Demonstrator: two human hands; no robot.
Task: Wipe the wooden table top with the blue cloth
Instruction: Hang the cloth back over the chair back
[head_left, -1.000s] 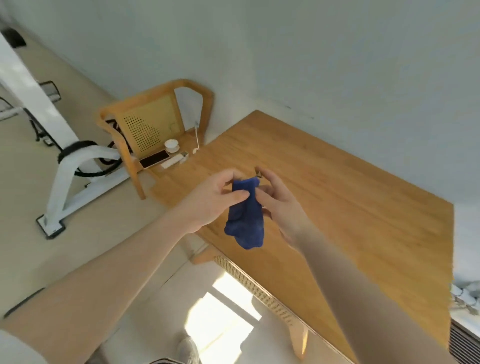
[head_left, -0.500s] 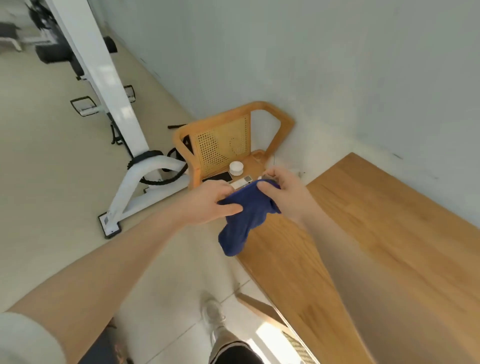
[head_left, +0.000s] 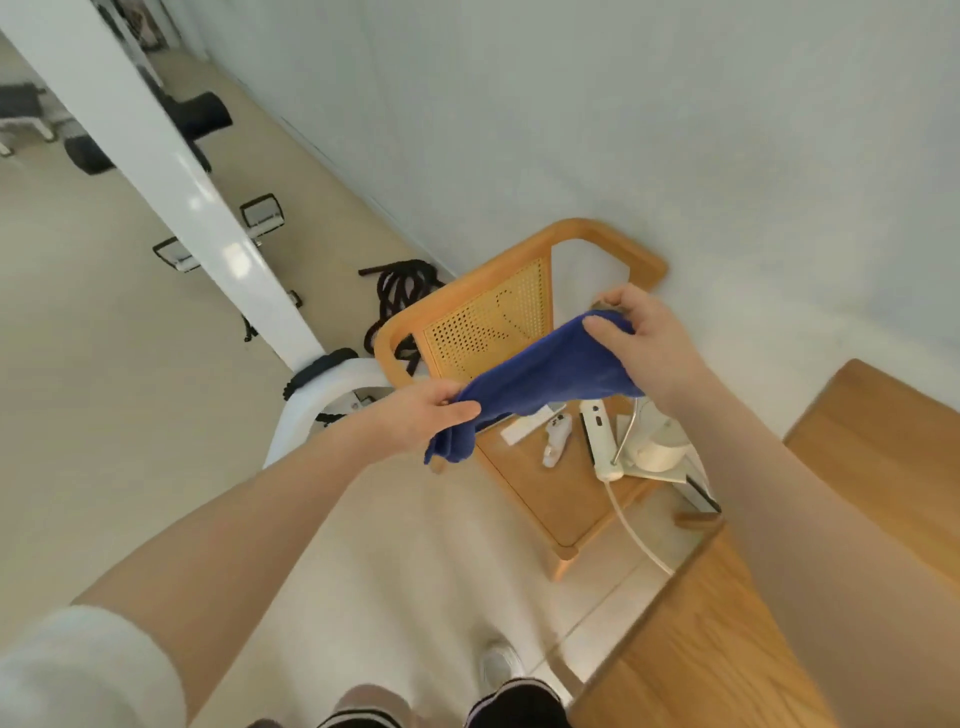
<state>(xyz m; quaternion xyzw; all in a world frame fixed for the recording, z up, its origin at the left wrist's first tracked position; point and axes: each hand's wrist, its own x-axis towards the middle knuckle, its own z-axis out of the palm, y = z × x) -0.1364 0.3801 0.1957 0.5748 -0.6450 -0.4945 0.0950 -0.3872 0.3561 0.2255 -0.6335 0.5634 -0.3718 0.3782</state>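
Observation:
The blue cloth (head_left: 545, 374) is stretched in the air between both hands, above a wooden chair and away from the table. My left hand (head_left: 421, 415) grips its lower left end, where a bunched part hangs down. My right hand (head_left: 639, 338) pinches its upper right end. The wooden table top (head_left: 737, 639) shows only at the lower right, partly covered by my right forearm.
A wooden chair (head_left: 519, 291) with a cane back stands against the wall, its seat holding white remotes (head_left: 556, 441), a power strip and a round white device (head_left: 660, 452). A white exercise machine (head_left: 171, 182) and black ropes (head_left: 400, 291) sit on the floor at left.
The view has swung left, off the table and over the chair. My hands have pulled apart, spreading the cloth out from a hanging bunch into a stretched band.

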